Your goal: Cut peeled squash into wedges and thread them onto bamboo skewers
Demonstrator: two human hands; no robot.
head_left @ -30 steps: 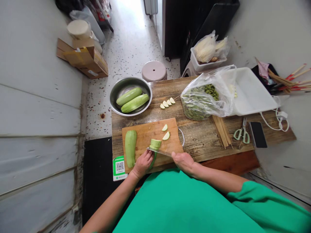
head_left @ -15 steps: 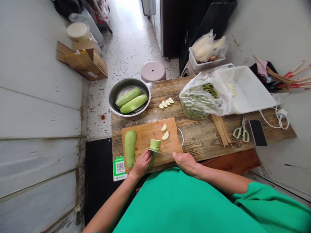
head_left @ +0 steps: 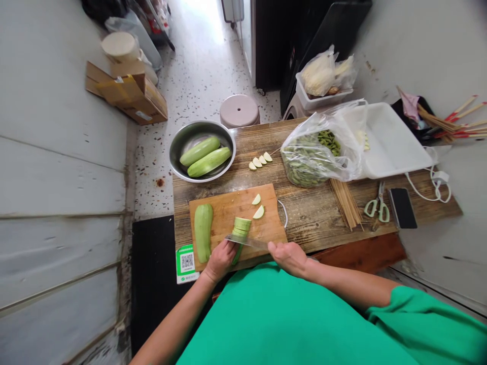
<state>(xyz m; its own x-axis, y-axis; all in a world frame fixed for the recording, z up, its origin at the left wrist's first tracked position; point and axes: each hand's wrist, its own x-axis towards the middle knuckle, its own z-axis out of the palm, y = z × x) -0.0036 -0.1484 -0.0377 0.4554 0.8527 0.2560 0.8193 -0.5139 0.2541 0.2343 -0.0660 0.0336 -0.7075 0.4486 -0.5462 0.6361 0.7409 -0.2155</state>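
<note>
My right hand (head_left: 289, 258) is closed round the handle of a knife (head_left: 251, 243), whose blade lies across a partly sliced zucchini (head_left: 242, 226). My left hand (head_left: 221, 260) grips the near end of that zucchini, fingertips close to the blade. Several slices stand pressed together on the far side of the knife. All this is on a wooden cutting board (head_left: 224, 205). Another zucchini piece (head_left: 203, 232) lies along the board's left side. Two half-round slices (head_left: 258, 212) rest loose toward its right side.
A steel bowl (head_left: 174, 165) with two zucchini stands beyond the board. Skewered slices (head_left: 261, 161) lie near a bag of green pods (head_left: 308, 162). Rightward are bamboo skewers (head_left: 346, 205), scissors (head_left: 377, 205), a phone (head_left: 403, 208) and a white tray (head_left: 395, 142).
The knife has moved toward my body along the zucchini, and more cut slices show beyond the blade. My right hand has shifted slightly left and nearer with it.
</note>
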